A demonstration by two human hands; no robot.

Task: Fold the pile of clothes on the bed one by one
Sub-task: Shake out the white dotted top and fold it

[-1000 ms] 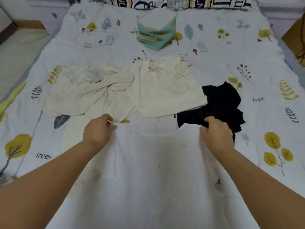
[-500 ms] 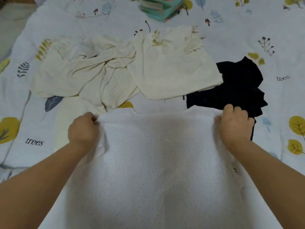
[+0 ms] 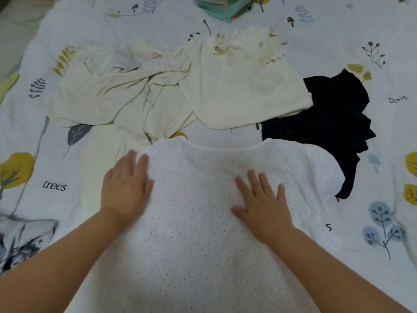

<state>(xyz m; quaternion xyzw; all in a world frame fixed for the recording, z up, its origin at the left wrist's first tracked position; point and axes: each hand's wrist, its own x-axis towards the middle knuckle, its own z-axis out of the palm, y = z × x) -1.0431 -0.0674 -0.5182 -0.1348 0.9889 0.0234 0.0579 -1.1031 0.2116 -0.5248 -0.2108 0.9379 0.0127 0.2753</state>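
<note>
A white dotted shirt (image 3: 198, 222) lies spread flat on the bed in front of me, neckline away from me. My left hand (image 3: 127, 188) rests flat on its left shoulder edge, fingers straight. My right hand (image 3: 262, 202) presses flat on the shirt's upper middle, fingers spread. Beyond the shirt lie a crumpled cream garment (image 3: 117, 91), a flatter cream top (image 3: 243, 86) and a black garment (image 3: 334, 116) at the right, partly under the shirt's sleeve.
A folded teal and coral item (image 3: 225, 7) sits at the far top edge. The bedsheet (image 3: 383, 53) is white with leaf and tree prints. Floor shows at the far left (image 3: 13, 30). A pale cream cloth (image 3: 101, 168) lies under the shirt's left side.
Both hands let go of the shirt's shoulders, which they were pinching. They now lie flat on the laid-down shirt. The view has moved closer.
</note>
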